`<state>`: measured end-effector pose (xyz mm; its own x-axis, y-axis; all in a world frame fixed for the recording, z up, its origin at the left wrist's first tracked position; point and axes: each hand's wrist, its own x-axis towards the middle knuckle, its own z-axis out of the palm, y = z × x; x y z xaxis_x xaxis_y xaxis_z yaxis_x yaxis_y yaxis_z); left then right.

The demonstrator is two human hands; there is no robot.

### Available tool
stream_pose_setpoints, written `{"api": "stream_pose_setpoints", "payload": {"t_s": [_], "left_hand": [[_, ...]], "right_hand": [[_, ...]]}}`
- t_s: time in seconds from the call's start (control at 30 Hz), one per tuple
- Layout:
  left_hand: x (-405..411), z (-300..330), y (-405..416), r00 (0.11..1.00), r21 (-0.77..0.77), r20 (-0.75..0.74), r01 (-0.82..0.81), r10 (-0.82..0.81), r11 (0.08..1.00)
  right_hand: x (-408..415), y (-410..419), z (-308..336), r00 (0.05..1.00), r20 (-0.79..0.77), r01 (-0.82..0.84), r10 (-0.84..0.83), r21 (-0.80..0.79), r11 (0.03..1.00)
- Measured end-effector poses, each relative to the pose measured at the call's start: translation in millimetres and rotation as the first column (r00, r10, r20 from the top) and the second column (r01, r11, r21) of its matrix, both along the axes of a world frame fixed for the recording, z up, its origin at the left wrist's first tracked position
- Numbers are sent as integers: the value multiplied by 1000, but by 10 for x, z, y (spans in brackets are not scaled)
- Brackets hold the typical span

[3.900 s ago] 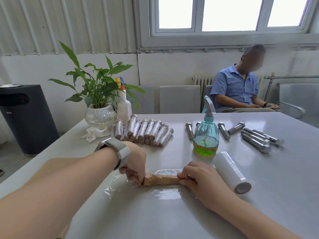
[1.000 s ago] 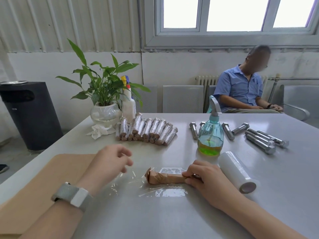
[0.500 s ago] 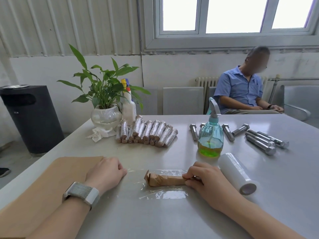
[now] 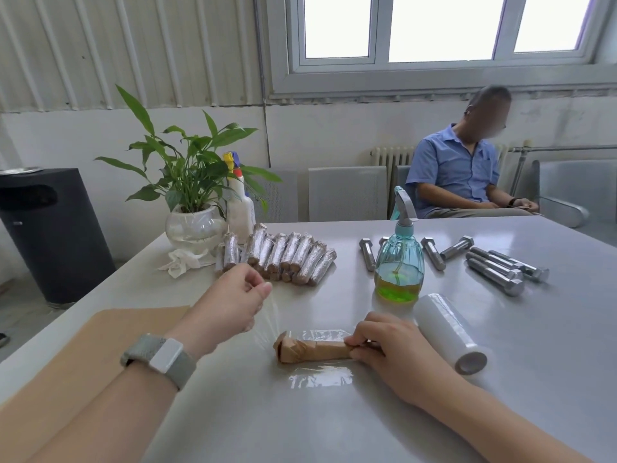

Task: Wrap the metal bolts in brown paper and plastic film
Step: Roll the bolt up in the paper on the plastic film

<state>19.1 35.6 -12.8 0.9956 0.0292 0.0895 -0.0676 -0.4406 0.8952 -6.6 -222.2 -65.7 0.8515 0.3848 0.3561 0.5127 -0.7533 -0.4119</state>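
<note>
The paper-wrapped bolt (image 4: 314, 350) lies crosswise before me on the plastic film (image 4: 320, 379). My right hand (image 4: 389, 349) grips its right end; my left hand (image 4: 230, 304), nearer the free end, pinches the film's edge, lifted above it.

A plain workplace room, part office, part packing station: a grey table (image 4: 500, 362) holds loose bolts (image 4: 494, 272) and wrapped ones (image 4: 283, 255). Behind it are corrugated wall panels (image 4: 117, 51), a radiator (image 4: 390, 158), metal waiting seats (image 4: 347, 192), a bin (image 4: 50, 228) and a potted plant (image 4: 190, 182).
</note>
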Motion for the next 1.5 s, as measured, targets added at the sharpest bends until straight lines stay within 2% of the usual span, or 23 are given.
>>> {"api": "stream_pose_setpoints", "payload": {"t_s": [0.07, 0.13, 0.23, 0.33, 0.47, 0.7, 0.83, 1.03, 1.2, 1.37, 1.5], "left_hand": [[39, 54, -186, 998, -62, -21, 64, -65, 996], [74, 44, -391, 991, -42, -49, 119, -121, 992], [105, -83, -654, 970, 113, -117, 225, -212, 968], [123, -183, -747, 935, 306, -225, 336, -275, 891], [124, -172, -716, 885, 307, -298, 443, -357, 842], [75, -199, -669, 869, 291, -251, 488, -426, 823], [51, -224, -680, 858, 388, -201, 513, -473, 766], [113, -204, -719, 867, 374, -254, 497, -428, 784], [142, -210, -756, 883, 471, -272, 469, -383, 747], [93, -209, -730, 888, 416, -276, 456, -368, 787], [-61, -169, -671, 879, 299, -236, 472, -415, 829]], "right_hand": [[9, -2, 0, 1000, 2, -9, 9, -3, 1000], [18, -6, -1, 1000, 4, -21, 21, 8, 1000], [24, -18, -26, 999, 17, -31, 30, 19, 999], [32, -15, -49, 999, 40, -27, 27, 3, 1000], [48, -13, -58, 998, 54, -26, 27, -15, 1000], [34, -33, -12, 992, 98, -73, 84, -109, 991], [33, -28, 15, 987, 94, -113, 132, -189, 976], [48, -43, 3, 986, 90, -117, 139, -216, 969], [41, -50, 7, 985, 100, -120, 144, -215, 969], [43, -45, 6, 984, 101, -124, 146, -199, 972], [42, -41, -2, 984, 106, -121, 144, -198, 973]]}}
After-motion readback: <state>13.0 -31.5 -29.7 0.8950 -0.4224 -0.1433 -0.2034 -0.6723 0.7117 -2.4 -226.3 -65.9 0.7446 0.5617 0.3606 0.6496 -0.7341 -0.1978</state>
